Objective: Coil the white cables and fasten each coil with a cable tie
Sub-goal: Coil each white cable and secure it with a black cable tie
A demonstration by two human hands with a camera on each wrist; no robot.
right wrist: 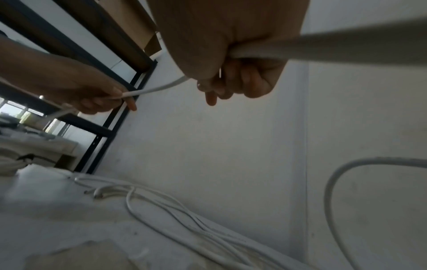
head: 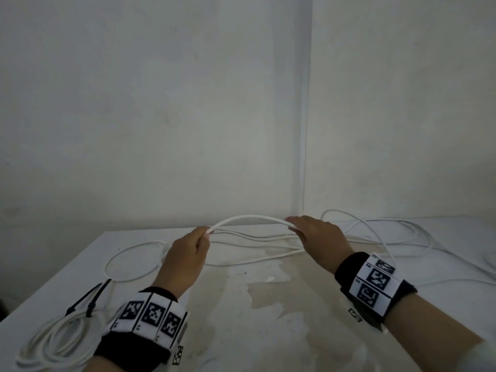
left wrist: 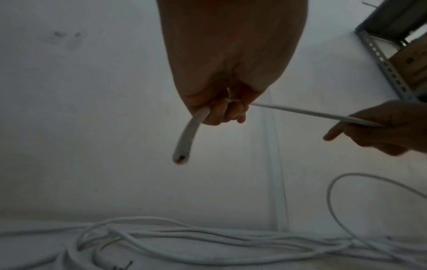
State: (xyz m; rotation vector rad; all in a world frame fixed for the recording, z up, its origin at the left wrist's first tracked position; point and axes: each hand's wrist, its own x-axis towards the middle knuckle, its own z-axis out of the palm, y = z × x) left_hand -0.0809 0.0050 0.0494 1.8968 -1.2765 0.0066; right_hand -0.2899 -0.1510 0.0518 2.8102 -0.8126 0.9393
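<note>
**Both hands hold one white cable raised above the table**

Head view: the left hand point(head: 188, 253) is raised over the white table point(head: 268, 331), knuckles toward the camera, fingers curled round the held cable point(head: 249, 219) near its end. The right hand point(head: 319, 234) is level with it, palm down, fingers closed over the same cable. Between the two hands the cable rises in a shallow arch, clear of the table. More loose white cables point(head: 255, 245) lie in long loops along the back of the table by the wall. At the near left edge sits a finished coil point(head: 53, 342) with black cable ties point(head: 90, 299) on it. Both wrists wear black bands with square printed markers.

Left wrist view: the left hand point(left wrist: 228, 109) clenches the cable in curled fingers; a short stub with its cut end point(left wrist: 181, 158) hangs out below the fist. The cable runs taut to the right hand point(left wrist: 381, 127), which grips it there.

Right wrist view: the right hand point(right wrist: 240, 73) is a closed fist round the cable point(right wrist: 323, 47), which passes out of it both ways. One stretch leads to the left hand point(right wrist: 92, 98), pinched there between thumb and fingers. Loose cables point(right wrist: 184, 215) lie on the table below.
</note>
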